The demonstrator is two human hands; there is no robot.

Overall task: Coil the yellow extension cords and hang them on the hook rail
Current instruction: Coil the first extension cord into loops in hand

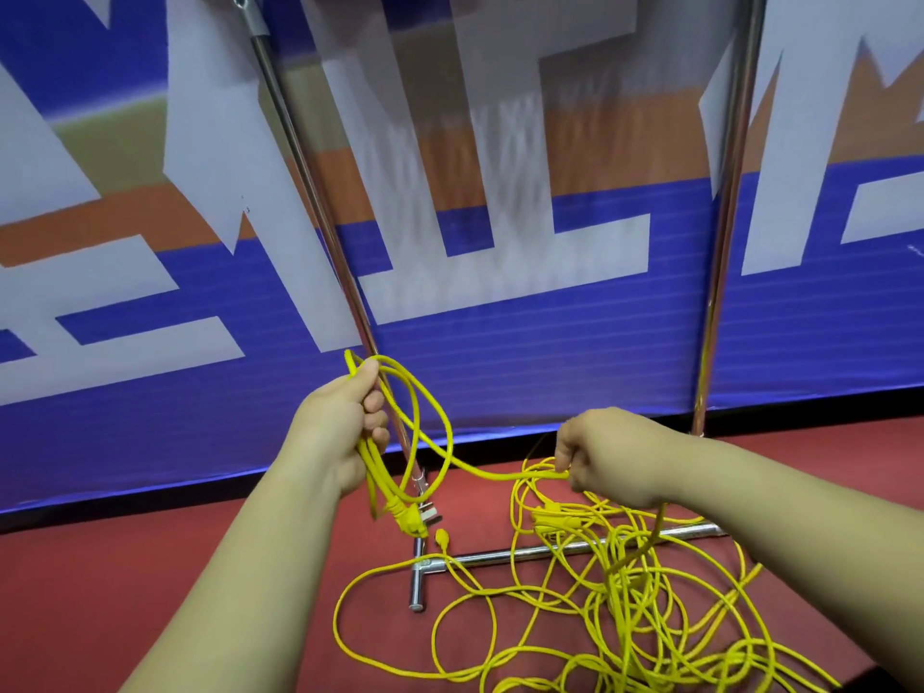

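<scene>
**Surroundings.** A chrome rack stands on the red floor against a blue banner with large white lettering. Its left upright slants across the view and passes directly behind the left hand. The right upright stands well apart to the right. The base bar lies on the floor, crossed by loose cord.

**Grip.** The left hand has its fingers curled round several loops of yellow extension cord. These form a small coil that hangs below the palm. A yellow plug dangles at the coil's lower end, in front of the foot of the left upright. The right hand pinches a single strand between thumb and fingers, and this strand runs across from the coil.

**Remaining cord.** A loose tangle lies on the floor below the right hand, overlapping the base bar. How many cords it comprises cannot be told.
</scene>
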